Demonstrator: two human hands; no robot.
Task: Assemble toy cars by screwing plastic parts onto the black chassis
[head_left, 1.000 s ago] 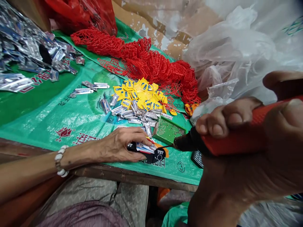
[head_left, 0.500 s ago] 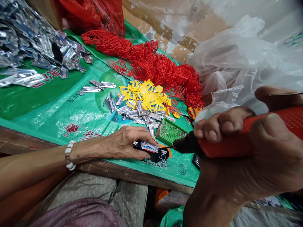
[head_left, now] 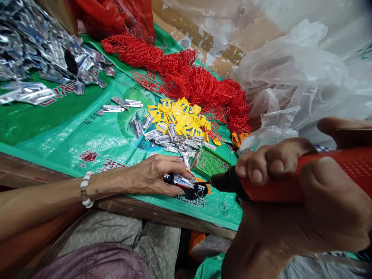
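Note:
My left hand (head_left: 162,175) is closed around a small black, white and orange plastic toy part (head_left: 192,188), pressed down near the table's front edge. My right hand (head_left: 314,193) wraps round a red electric screwdriver (head_left: 270,182) with a black nose. Its thin bit points left and reaches the toy part's upper side; whether it sits in a screw I cannot tell. Just behind the toy part is a green tray (head_left: 212,161) holding many tiny metal screws. Silver-and-blue plastic pieces (head_left: 171,141) and yellow pieces (head_left: 181,114) lie heaped beyond the hands.
A long pile of red plastic frames (head_left: 192,79) runs across the back. At the far left rises a large heap of silver pieces (head_left: 37,50). A red bag (head_left: 116,17) stands behind, and clear plastic bags (head_left: 290,77) bulge at the right. Green sheeting (head_left: 66,135) covers the table.
The screwdriver's rear has dipped slightly and its nose has shifted a little to the left, with my right hand. My left hand and the toy part stay in place.

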